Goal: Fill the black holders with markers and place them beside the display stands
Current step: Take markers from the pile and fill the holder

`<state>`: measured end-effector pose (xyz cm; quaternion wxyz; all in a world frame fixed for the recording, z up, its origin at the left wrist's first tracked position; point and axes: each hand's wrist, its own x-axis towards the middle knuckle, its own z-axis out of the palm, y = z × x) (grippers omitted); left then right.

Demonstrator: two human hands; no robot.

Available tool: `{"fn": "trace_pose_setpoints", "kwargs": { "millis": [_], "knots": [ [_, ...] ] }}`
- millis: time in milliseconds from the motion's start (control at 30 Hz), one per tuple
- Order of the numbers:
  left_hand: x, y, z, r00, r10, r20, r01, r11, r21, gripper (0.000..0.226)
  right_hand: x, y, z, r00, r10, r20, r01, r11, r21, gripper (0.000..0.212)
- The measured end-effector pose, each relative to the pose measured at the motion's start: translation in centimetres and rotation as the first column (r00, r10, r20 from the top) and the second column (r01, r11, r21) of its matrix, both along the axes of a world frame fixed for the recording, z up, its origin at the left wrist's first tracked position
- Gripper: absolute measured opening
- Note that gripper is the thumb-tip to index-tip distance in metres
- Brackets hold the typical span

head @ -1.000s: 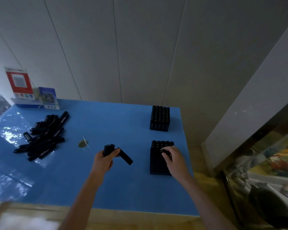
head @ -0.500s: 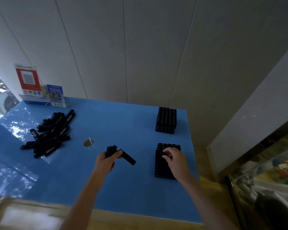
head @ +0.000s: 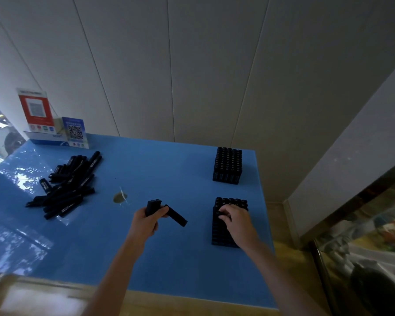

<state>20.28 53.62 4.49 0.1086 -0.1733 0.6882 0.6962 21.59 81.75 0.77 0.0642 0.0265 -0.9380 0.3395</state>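
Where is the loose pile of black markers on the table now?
The loose pile of markers lies on the table's left side, in front of the display stands.

On the worktop (head: 173, 258) the loose markers (head: 65, 187) lay in a pile to my left, in front of the display stands (head: 53, 120) at the back left corner. One holder (head: 227, 165) stood at the right edge, the other holder (head: 222, 231) nearer me, under my right hand (head: 236, 221). My left hand (head: 145, 224) sat between pile and holders.
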Motion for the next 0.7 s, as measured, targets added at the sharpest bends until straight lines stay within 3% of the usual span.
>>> {"fn": "trace_pose_setpoints", "kwargs": {
  "millis": [267, 433, 567, 700],
  "knots": [
    [-0.2, 0.4, -0.3, 1.0, -0.017, 0.004, 0.017, 1.0, -0.005, 0.018, 0.1, -0.3, 0.1, 0.999, -0.001, -0.046, 0.006, 0.993, 0.121, 0.016],
    [-0.3, 0.8, -0.5, 0.999, -0.029, 0.014, 0.029, 1.0, -0.004, 0.016, 0.2, 0.1, 0.3, 1.0, -0.012, -0.017, 0.014, 0.996, 0.086, 0.02],
    [-0.2, 1.5, -0.3, 0.996, -0.086, 0.004, 0.086, 0.996, 0.023, 0.014, 0.6, 0.2, 0.7, 0.996, -0.088, 0.005, 0.088, 0.995, -0.056, 0.011],
    [-0.1, 2.4, 0.2, 0.989, -0.148, -0.022, 0.149, 0.987, 0.059, 0.014, 0.9, -0.1, 2.0, 0.977, 0.004, 0.212, 0.082, 0.915, -0.396, 0.012]
  ]
}}
